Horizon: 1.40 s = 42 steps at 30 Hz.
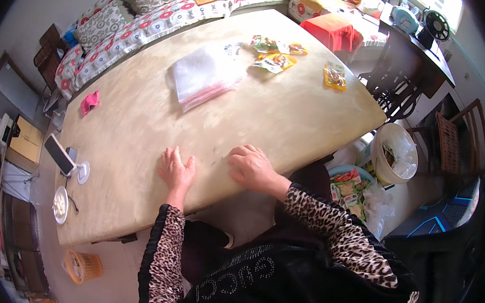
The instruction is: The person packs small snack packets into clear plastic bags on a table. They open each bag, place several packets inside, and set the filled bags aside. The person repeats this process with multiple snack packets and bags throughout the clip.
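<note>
My left hand [177, 170] rests on the beige tabletop [130, 150] near its front edge, fingers spread, holding nothing. To its right my right hand [250, 166] lies on the table with the fingers curled under; whether anything is beneath them cannot be seen. Beyond both hands lies a stack of clear plastic zip bags [205, 77] with pinkish edges. Behind it, to the right, are several yellow and green snack packets [274, 62], and one orange packet [334, 76] lies apart near the right edge.
At the left stand a phone on a stand [59, 155], a white dish [60, 205] and a pink cloth [89, 102]. On the floor are an orange basket [89, 266], a white bucket [395, 154] and a blue basin [364, 174] with packets. A sewing machine [432, 29] stands at back right.
</note>
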Tool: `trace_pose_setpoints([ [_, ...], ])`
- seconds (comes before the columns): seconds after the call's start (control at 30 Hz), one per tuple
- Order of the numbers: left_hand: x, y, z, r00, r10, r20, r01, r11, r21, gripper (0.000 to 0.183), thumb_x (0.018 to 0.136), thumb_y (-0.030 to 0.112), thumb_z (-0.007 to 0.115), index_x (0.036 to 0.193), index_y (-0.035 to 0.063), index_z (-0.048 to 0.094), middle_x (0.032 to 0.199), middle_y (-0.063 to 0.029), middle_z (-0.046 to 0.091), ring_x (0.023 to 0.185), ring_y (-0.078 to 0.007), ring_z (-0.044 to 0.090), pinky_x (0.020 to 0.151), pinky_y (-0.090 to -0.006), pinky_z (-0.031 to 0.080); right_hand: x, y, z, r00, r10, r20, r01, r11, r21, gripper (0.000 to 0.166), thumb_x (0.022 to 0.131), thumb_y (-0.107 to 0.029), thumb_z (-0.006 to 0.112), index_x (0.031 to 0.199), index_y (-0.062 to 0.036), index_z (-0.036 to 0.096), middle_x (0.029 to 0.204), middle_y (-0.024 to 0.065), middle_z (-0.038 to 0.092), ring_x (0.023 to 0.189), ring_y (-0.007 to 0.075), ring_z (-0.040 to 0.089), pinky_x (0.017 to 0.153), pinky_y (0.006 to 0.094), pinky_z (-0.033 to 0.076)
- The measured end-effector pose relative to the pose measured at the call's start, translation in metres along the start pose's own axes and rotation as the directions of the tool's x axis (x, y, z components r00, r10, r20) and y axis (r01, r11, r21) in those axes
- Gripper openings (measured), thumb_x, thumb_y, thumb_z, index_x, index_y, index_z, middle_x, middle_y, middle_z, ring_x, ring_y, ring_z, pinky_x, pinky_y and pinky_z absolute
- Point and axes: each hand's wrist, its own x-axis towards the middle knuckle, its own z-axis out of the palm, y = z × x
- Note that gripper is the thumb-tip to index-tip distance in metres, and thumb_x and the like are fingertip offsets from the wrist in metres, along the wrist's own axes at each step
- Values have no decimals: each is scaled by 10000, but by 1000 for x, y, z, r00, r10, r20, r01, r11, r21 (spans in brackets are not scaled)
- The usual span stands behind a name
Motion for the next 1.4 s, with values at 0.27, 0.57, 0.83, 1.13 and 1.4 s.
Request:
trace_pose_setpoints([
  [0.27,-15,41,-10,996,81,-38,-77,992,104,560,907,409,506,1377,118,420,1490,-152,311,1394,-329,248,1079,-617,200,81,122,-63,973,179,-148,-219,918,-330,425,732,-269,694,1093,-55,621,1346,186,457,1255,380,404,1021,463,371],
  [0.57,-16,41,-9,995,80,-60,-74,993,97,544,893,399,526,1352,116,451,1480,-159,325,1384,-332,265,1076,-609,205,140,199,-83,907,419,25,-361,809,-464,547,783,-273,585,1246,15,539,1492,167,311,1303,387,377,1088,397,306],
  [0.83,-15,41,-7,993,90,-79,-82,991,104,534,893,386,530,1347,114,457,1479,-151,327,1378,-334,273,1070,-604,221,78,163,-74,934,332,-131,-357,871,-337,518,840,-186,466,1260,115,450,1387,210,412,1213,387,443,1042,415,352],
  [1.13,-15,44,-12,997,76,-33,-74,996,55,555,913,416,496,1390,143,413,1489,-124,326,1389,-301,267,1081,-588,214,-6,62,-40,976,-195,-101,186,979,-87,330,759,-112,600,1026,82,582,1213,202,519,1065,356,527,920,416,456],
  [1.4,-28,32,-7,789,610,-72,-607,792,64,632,850,443,574,1414,224,391,1514,-138,280,1384,-328,277,1075,-574,231,19,13,-39,975,-206,84,183,958,221,184,745,-121,689,914,-48,675,1242,153,561,977,329,625,844,398,522],
])
